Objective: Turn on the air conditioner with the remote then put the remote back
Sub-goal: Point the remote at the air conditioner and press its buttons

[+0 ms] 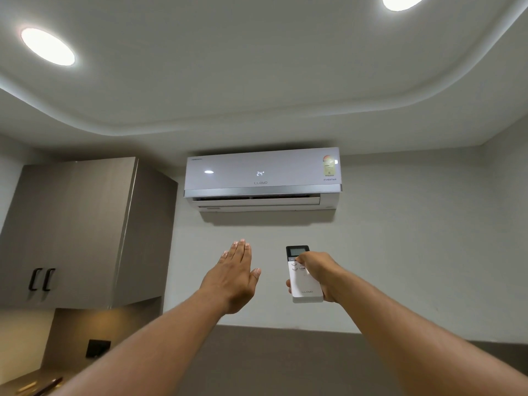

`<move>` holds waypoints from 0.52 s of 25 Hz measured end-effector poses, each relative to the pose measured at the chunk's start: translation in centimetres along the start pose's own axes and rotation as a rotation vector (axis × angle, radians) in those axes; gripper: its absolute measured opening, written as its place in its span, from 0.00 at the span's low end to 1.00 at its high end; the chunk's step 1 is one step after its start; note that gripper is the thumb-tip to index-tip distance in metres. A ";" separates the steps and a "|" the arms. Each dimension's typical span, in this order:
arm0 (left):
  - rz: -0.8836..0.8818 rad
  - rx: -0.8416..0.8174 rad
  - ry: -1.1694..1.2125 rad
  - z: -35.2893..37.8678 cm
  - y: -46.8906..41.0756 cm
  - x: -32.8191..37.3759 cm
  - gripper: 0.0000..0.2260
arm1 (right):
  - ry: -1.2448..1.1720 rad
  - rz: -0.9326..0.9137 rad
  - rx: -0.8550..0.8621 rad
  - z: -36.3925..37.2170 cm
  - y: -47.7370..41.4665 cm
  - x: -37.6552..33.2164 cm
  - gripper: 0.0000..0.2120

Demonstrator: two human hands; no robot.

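Observation:
A white wall-mounted air conditioner (263, 178) hangs high on the wall straight ahead. Its front panel shows a lit "24" and its lower flap is slightly open. My right hand (317, 272) is raised below it and grips a white remote (303, 281) with a dark screen at its top end. The thumb rests on the buttons just under the screen, and the remote points up at the unit. My left hand (234, 278) is held up flat beside it, fingers together and palm facing away, holding nothing.
A grey wall cabinet (77, 232) with two black handles hangs to the left of the unit. Below it are a dark wall socket (98, 348) and a counter corner (31, 384). Two round ceiling lights (47, 47) shine overhead.

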State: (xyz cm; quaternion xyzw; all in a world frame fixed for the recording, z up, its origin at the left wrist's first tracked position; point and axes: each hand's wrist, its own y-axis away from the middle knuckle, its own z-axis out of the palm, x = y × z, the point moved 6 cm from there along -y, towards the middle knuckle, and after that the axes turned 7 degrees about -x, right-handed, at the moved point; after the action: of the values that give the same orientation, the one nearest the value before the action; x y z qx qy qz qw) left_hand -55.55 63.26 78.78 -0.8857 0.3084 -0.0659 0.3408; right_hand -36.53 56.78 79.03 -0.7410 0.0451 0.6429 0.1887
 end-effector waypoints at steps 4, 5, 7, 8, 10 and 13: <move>0.001 0.004 0.001 0.0 0.0 -0.4 0.30 | -0.026 -0.005 -0.001 -0.1 0.1 0.0 0.05; 0.001 0.005 -0.002 0.0 0.0 -0.4 0.30 | -0.028 -0.004 0.000 -0.1 0.1 0.1 0.06; 0.004 0.005 -0.005 0.0 -0.1 -0.4 0.30 | -0.025 0.001 0.001 -0.2 0.1 0.1 0.07; 0.006 0.004 -0.007 0.1 -0.1 -0.4 0.30 | -0.026 0.002 0.002 -0.3 0.1 0.1 0.07; 0.007 0.002 -0.010 0.2 -0.2 -0.4 0.30 | -0.031 0.000 0.003 -0.4 0.1 0.1 0.07; 0.005 0.001 -0.011 0.3 -0.3 -0.4 0.30 | -0.031 0.001 0.005 -0.5 0.1 0.1 0.07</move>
State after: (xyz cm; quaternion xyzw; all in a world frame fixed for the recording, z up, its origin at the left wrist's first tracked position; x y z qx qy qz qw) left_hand -55.64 63.77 78.78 -0.8850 0.3088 -0.0602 0.3431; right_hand -36.10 56.54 78.94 -0.7303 0.0441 0.6544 0.1907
